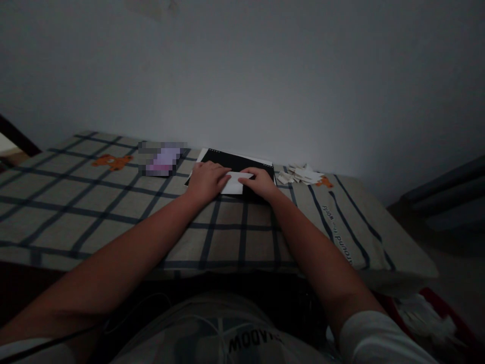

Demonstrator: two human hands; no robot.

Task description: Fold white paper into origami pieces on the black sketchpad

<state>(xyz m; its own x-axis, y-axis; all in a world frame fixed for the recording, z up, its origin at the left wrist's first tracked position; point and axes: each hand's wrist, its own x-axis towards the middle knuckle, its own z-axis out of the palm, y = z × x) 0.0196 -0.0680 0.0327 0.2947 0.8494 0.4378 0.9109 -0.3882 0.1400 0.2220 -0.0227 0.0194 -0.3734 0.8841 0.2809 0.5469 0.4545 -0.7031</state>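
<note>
On a table by a plain wall (242, 76), two bare hands work close together over a flat black pad (223, 161). Between them is a small piece of white paper (232, 187), right over the near part of the pad. I cannot tell if the paper lies on the pad or is lifted a bit. The left hand (207, 179) is palm down and mostly closed, with its thumb and fingers at the left end of the paper. The right hand (260, 183) pinches the other end — its thumb is on the paper and its fingers are bent around the far side. A pale edge shows under the back and left side of the pad.

Just right of the pad sits a loose pile of white scraps (305, 174). To the left, apart from the hands, is a purple thing (164, 159), too blurry to name. The tablecloth (182, 222) has dark blue lines, and an orange bear picture (112, 162) shows on its left part. Some words (335, 235) are on its right part. Low on the right, below the table, there is something red (460, 323) with whitish stuff by it — too dark to tell more.
</note>
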